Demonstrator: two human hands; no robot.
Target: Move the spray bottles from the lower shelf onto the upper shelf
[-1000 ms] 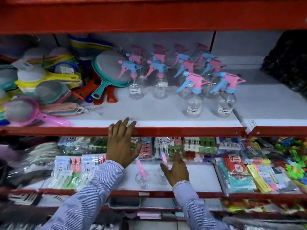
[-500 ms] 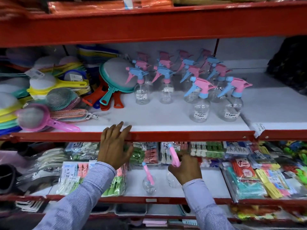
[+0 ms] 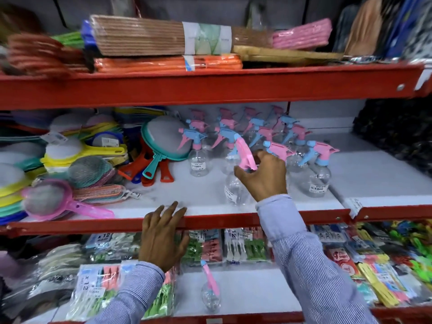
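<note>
Striped-sleeved, the right hand [image 3: 263, 177] grips a clear spray bottle [image 3: 235, 187] by its pink trigger above the white upper shelf [image 3: 187, 195], while the left hand [image 3: 161, 239] rests open-fingered on its red edge; another bottle [image 3: 210, 293] lies on the lower shelf [image 3: 252, 291].

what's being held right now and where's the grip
The right hand holds a clear spray bottle by its pink trigger head. The left hand holds nothing; its fingers rest on the red shelf edge.

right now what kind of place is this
Likely a household goods shop: red metal shelving, price-stickered clear plastic spray bottles with pink and blue triggers, and packaged clothes pegs marked x12.
</note>
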